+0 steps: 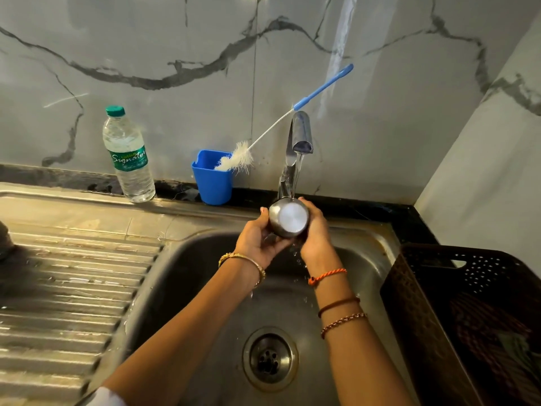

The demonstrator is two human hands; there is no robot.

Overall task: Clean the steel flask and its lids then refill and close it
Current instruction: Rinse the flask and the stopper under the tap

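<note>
1. Left hand (257, 235) is curled round the left side of the steel flask (288, 218), fingers wrapped up over its far edge, so it's gripping it for sure.
2. My right hand (314, 232) is cupped against the flask's right side, fingers curled round it too. Both hands have it clamped between them.
3. From my feed the flask is tipped so its round shiny end faces the camera, and it sits right under the tap (301, 133), over the sink (205, 288). Can't tell if that end is the base or the mouth, it's just glare.
4. Water is running from the tap onto the flask's far side, and drops are falling off below the hands into the basin, above the drain (270, 358).
5. Back on the worktop (366, 210) there's a blue cup (212, 183) with a bottle brush (238, 159) leaning out of it, white bristles in the cup, blue handle pointing up right against the marble wall.
6. Left of that cup stands a plastic water bottle (128, 156), green cap on, upright, well apart from the flask.
7. Ribbed draining board (67, 288) is to the left of the basin, looks wet.
8. Dark perforated basket (468, 317) sits at the right of the sink; what's inside is too dim to make out.
</note>
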